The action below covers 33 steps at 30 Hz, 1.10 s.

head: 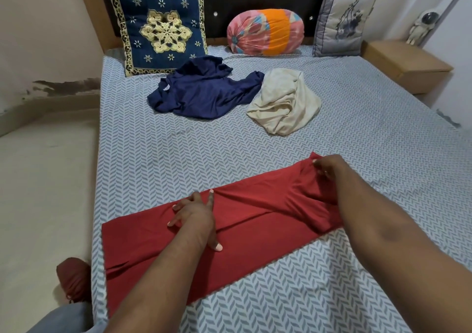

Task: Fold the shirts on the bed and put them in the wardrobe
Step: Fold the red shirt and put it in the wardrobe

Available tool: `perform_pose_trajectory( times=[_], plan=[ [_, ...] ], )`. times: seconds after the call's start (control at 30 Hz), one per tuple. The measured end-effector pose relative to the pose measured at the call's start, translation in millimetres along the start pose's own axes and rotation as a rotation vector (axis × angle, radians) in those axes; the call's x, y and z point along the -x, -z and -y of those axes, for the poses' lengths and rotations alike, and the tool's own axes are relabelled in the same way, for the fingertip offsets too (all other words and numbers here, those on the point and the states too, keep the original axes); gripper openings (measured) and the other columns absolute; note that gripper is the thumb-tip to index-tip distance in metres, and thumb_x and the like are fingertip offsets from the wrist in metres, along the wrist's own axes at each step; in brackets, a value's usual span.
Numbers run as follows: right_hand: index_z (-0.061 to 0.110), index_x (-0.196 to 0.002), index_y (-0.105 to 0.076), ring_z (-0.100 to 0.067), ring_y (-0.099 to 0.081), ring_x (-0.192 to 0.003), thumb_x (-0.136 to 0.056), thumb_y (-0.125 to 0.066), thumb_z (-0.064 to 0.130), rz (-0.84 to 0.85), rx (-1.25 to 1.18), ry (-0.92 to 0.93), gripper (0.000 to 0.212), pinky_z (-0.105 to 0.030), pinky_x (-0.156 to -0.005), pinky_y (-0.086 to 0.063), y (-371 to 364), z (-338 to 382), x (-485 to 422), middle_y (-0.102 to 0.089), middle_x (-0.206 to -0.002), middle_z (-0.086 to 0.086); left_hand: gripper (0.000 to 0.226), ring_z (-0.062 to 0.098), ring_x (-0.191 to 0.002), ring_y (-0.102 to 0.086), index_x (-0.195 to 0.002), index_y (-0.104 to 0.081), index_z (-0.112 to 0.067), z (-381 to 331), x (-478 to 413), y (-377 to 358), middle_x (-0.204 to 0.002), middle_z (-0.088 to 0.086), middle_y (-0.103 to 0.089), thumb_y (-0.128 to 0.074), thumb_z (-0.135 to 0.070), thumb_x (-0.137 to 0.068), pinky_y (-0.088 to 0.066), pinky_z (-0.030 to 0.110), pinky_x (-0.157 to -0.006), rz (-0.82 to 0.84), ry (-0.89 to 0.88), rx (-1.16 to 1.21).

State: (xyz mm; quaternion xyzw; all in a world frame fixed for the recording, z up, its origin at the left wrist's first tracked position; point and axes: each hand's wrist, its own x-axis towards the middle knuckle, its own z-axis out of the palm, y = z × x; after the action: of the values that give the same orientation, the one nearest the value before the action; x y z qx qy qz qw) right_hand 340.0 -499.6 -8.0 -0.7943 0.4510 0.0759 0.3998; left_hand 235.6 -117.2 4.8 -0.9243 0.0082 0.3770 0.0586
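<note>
A red shirt [258,220] lies folded into a long band across the near part of the bed [158,154]. My left hand [196,217] presses flat on its middle, fingers spread. My right hand [329,169] pinches the band's far right end. Farther up the bed lie a crumpled navy shirt [204,90] and, right of it, a crumpled cream shirt [283,103]. The wardrobe is out of view.
Against the dark headboard stand a navy and gold cushion [158,26], a pink and orange bolster [265,31] and a grey cushion [342,21]. A wooden bedside table [403,62] carries an astronaut figure [421,26]. Floor lies left of the bed, with a red object [74,279].
</note>
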Motion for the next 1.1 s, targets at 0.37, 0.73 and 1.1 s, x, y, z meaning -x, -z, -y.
perform_pose_trajectory(
  times=[0.37, 0.73, 1.1],
  plan=[
    [0.013, -0.119, -0.052, -0.035, -0.060, -0.102, -0.092, -0.056, 0.028, -0.362, 0.091, 0.279, 0.032, -0.039, -0.087, -0.049, -24, 5, 15, -0.054, -0.124, -0.018, 0.161, 0.055, -0.134, -0.022, -0.144, 0.032, -0.037, -5, -5, 8, -0.150, 0.014, -0.001, -0.091, -0.058, -0.043, -0.047, 0.068, -0.088, 0.017, 0.013, -0.016],
    [0.024, -0.148, -0.033, -0.037, -0.024, -0.140, -0.096, -0.037, 0.036, -0.071, 0.723, 0.192, 0.053, -0.054, -0.111, -0.024, -38, 11, 6, -0.021, -0.155, -0.009, 0.162, 0.055, -0.132, -0.026, -0.146, 0.028, -0.037, -4, -6, 2, -0.145, 0.014, -0.009, -0.092, -0.059, -0.039, -0.050, 0.067, -0.084, -0.035, 0.000, -0.005],
    [0.017, -0.146, -0.034, -0.037, -0.037, -0.131, -0.095, -0.041, 0.040, -0.389, 0.605, 0.305, 0.057, -0.054, -0.106, -0.026, -47, -19, 29, -0.043, -0.144, -0.017, 0.164, 0.054, -0.129, -0.029, -0.146, 0.029, -0.036, -4, -11, 1, -0.144, 0.014, -0.010, -0.092, -0.059, -0.038, -0.051, 0.066, -0.083, -0.067, -0.006, -0.018]
  ],
)
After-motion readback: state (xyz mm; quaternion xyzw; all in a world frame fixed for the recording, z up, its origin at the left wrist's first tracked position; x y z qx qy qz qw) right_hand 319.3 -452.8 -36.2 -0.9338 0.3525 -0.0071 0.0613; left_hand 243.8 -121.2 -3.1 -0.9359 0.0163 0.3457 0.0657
